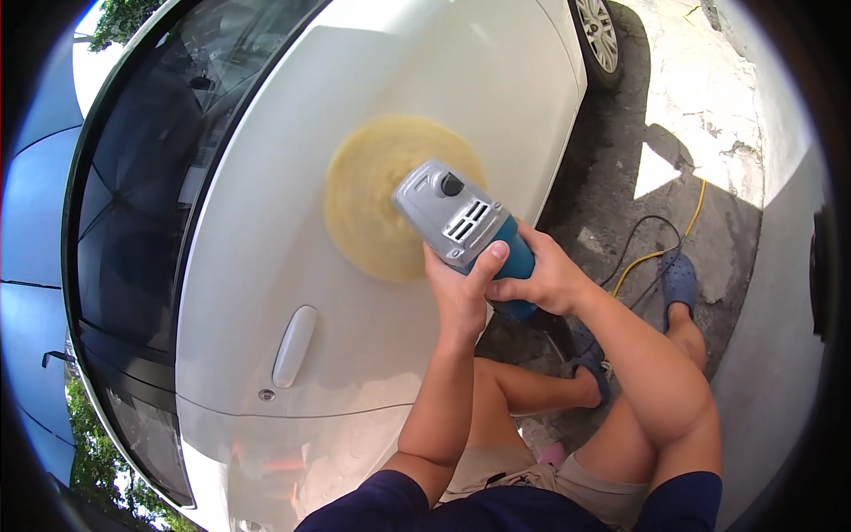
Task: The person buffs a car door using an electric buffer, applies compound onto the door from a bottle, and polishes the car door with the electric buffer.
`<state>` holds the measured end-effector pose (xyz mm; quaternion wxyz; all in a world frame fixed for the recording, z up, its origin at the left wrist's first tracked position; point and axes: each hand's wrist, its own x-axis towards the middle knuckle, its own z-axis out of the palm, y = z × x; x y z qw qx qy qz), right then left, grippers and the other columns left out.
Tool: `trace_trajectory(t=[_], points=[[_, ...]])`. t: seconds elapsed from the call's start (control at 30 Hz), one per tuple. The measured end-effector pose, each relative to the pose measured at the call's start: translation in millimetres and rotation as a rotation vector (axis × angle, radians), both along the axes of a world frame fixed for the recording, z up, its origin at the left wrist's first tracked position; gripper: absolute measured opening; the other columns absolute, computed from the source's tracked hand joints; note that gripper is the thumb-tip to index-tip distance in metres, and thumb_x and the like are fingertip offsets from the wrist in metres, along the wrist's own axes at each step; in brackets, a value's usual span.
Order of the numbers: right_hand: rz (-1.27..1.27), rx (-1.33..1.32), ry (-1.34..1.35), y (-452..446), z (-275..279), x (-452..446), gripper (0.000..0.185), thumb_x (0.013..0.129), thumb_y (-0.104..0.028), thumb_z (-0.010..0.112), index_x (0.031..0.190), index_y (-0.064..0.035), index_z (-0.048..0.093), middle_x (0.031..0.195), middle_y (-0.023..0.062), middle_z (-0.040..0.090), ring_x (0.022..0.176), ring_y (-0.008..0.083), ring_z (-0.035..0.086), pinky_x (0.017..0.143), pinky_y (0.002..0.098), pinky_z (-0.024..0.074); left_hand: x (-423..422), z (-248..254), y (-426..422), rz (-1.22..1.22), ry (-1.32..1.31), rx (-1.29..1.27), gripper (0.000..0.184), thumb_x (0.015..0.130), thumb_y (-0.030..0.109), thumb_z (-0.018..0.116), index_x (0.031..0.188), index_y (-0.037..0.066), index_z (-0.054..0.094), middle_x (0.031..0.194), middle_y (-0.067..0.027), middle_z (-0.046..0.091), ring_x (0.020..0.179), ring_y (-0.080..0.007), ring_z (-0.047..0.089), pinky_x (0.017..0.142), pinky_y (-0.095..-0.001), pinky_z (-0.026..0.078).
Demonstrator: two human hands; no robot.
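Both my hands are wrapped around a car polisher (452,217) with a grey metal head and a teal body. My left hand (459,288) grips it near the head on the left side. My right hand (550,270) closes round the teal body from the right, its thumb near the left one. A round yellowish pad (363,213), smeared by motion, is at the white car door (275,195), overlapping its panel. Whether the whole pad face touches the paint is hidden. Below it on the door are a white door handle (295,346) and a keyhole (267,395).
Dark car windows (142,195) run along the left. A wheel (599,35) stands at the top right. A yellow and black cord (660,253) lies on the cracked ground by my clog (680,282). A pale wall (780,293) rises close on the right.
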<state>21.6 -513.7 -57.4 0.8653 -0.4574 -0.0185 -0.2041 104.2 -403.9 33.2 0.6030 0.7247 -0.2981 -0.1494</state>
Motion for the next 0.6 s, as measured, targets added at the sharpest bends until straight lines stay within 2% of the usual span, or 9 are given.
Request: trace_trajectory(t=[0.27, 0.6], points=[[-0.014, 0.017, 0.059, 4, -24, -8, 0.094, 0.074, -0.036, 0.097, 0.154, -0.0064, 0.057, 0.13, 0.0113, 0.072, 0.118, 0.0226, 0.07, 0.103, 0.0398, 0.0571, -2, -27, 2, -0.016, 0.06, 0.013, 0.08, 0.083, 0.026, 0.097, 0.142, -0.003, 0.051, 0.128, -0.0136, 0.068, 0.116, -0.021, 0.069, 0.103, -0.0377, 0.056], [-0.032, -0.008, 0.066, 6, -61, -11, 0.09, 0.074, -0.037, 0.098, 0.149, -0.0054, 0.06, 0.13, 0.0112, 0.072, 0.117, 0.0219, 0.07, 0.105, 0.0392, 0.0552, -7, -61, 4, -0.008, 0.071, 0.023, 0.083, 0.082, 0.028, 0.098, 0.142, -0.003, 0.049, 0.128, -0.014, 0.068, 0.116, -0.0214, 0.069, 0.102, -0.0377, 0.057]])
